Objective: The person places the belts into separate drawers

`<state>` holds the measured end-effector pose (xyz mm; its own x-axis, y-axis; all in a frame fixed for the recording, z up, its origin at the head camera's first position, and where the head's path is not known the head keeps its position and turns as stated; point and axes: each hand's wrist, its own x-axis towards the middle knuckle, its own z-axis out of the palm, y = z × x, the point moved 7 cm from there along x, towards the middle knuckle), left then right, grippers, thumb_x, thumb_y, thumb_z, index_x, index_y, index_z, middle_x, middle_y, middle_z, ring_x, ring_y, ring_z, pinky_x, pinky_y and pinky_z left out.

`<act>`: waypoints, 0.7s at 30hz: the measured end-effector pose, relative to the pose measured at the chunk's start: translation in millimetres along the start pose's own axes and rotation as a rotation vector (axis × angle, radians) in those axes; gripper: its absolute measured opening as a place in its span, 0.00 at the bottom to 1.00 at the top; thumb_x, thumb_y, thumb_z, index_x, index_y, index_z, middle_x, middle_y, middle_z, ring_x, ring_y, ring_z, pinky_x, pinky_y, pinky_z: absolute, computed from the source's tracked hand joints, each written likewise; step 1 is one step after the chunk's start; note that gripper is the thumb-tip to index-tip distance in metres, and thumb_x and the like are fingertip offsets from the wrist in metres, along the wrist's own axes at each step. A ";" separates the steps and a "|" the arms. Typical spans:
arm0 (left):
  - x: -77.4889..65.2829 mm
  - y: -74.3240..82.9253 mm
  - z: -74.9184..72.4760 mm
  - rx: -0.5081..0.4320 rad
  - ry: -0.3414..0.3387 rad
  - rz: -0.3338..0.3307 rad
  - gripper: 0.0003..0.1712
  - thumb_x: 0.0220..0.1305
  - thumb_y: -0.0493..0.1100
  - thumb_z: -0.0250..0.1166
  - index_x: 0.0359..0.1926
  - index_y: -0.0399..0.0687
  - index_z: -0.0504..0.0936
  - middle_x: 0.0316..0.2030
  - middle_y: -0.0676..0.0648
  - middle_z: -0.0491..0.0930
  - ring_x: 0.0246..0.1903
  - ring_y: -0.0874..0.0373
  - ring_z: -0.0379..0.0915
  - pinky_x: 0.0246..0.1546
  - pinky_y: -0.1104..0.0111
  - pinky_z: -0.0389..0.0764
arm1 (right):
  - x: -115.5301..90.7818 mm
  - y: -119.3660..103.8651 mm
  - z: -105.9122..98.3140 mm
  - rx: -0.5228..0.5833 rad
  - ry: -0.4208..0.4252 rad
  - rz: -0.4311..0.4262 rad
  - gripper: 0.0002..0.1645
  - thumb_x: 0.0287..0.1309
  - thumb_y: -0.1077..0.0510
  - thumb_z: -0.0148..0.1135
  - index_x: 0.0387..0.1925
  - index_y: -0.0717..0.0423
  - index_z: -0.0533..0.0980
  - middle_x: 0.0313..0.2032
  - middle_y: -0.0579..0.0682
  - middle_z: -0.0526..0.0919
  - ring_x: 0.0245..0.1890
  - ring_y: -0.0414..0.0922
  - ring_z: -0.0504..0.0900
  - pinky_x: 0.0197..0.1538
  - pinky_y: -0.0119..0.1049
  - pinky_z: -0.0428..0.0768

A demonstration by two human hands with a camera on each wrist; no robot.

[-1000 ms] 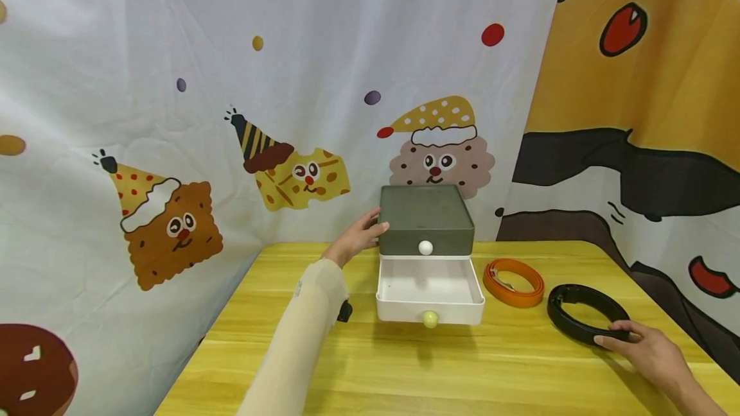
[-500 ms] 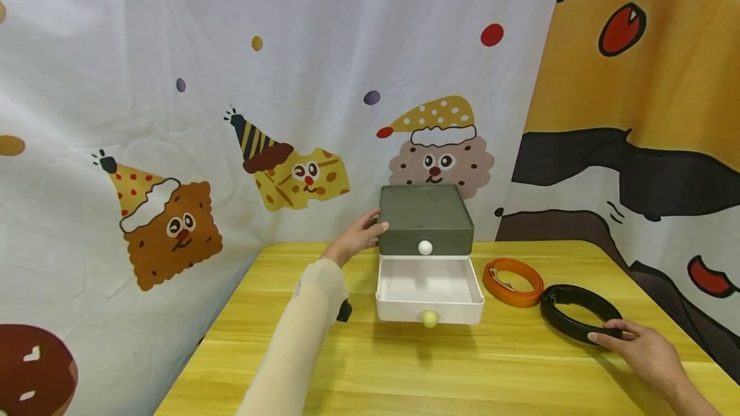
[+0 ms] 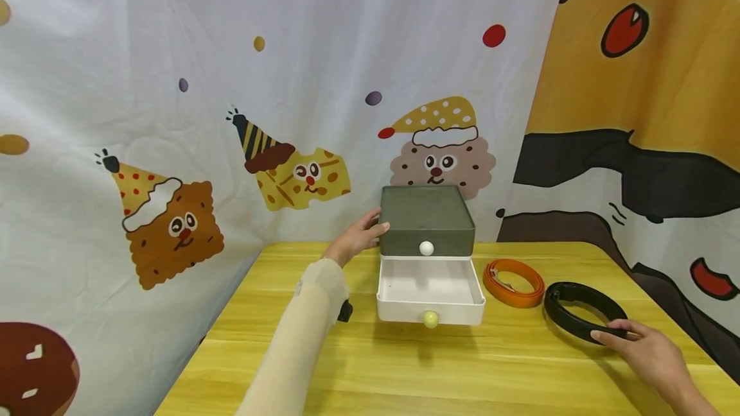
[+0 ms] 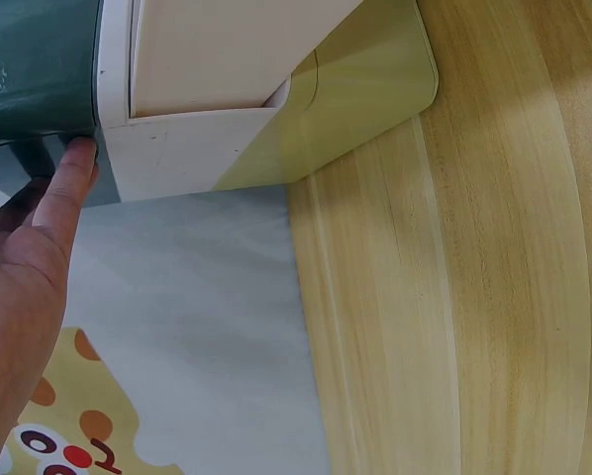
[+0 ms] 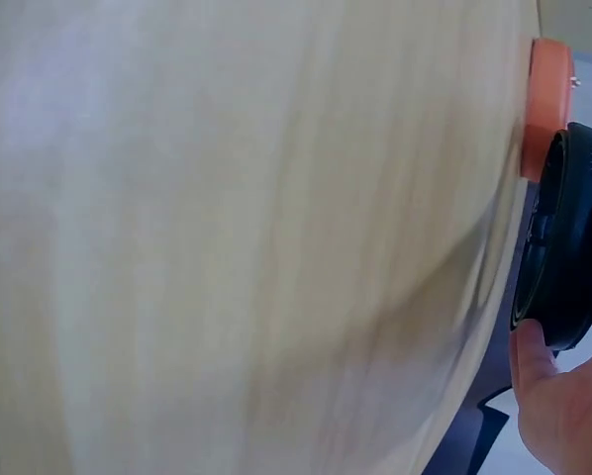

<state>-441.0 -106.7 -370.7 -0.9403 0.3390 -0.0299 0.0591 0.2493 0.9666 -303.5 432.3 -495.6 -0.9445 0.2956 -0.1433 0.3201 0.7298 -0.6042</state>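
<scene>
A small drawer box [image 3: 428,207] with a dark green-grey top stands at the back of the table. Its lower white drawer [image 3: 430,310], pulled out, has a yellow-green knob and nothing inside it. My left hand [image 3: 361,236] rests against the box's left side, fingers fairly straight; the left wrist view shows a finger [image 4: 70,183] touching the green upper part. At the right, a coiled black belt [image 3: 584,323] is pinched at its near right side between the thumb and fingers of my right hand [image 3: 653,355]. The right wrist view shows this belt [image 5: 573,237] tilted.
A coiled orange belt [image 3: 523,297] with a metal buckle lies between the drawer box and the black belt. The wooden table [image 3: 462,377] backs onto a patterned curtain [image 3: 312,31]. A small black object [image 3: 344,311] shows beside the left sleeve.
The black belt has shifted slightly left along with my right hand, and its far side sits a little higher. My left hand and the open drawer stay where they were.
</scene>
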 end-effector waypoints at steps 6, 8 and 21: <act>0.0 -0.3 -1.2 -0.006 0.001 0.003 0.42 0.72 0.56 0.60 0.79 0.61 0.50 0.77 0.44 0.45 0.72 0.47 0.54 0.66 0.54 0.68 | -5.8 -15.9 -13.2 0.023 0.055 -0.021 0.52 0.48 0.23 0.65 0.53 0.65 0.76 0.54 0.76 0.74 0.48 0.65 0.73 0.40 0.51 0.73; -0.5 -0.6 -1.4 -0.005 0.001 0.001 0.42 0.72 0.57 0.60 0.79 0.61 0.50 0.77 0.44 0.45 0.72 0.47 0.54 0.66 0.54 0.68 | -7.3 -23.9 -16.2 0.015 0.052 -0.039 0.52 0.49 0.23 0.64 0.54 0.65 0.75 0.55 0.78 0.72 0.50 0.68 0.72 0.40 0.53 0.74; -0.9 -1.3 -0.4 -0.003 -0.003 0.010 0.43 0.72 0.57 0.60 0.79 0.60 0.50 0.77 0.44 0.46 0.72 0.47 0.53 0.66 0.53 0.68 | -32.7 -90.3 -16.7 0.068 0.057 -0.284 0.38 0.55 0.31 0.67 0.48 0.60 0.79 0.55 0.73 0.76 0.54 0.69 0.73 0.38 0.44 0.73</act>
<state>-440.3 -107.6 -371.9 -0.9388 0.3437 -0.0213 0.0671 0.2432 0.9677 -300.3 367.0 -423.2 -0.9892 0.1212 0.0820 0.0361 0.7456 -0.6654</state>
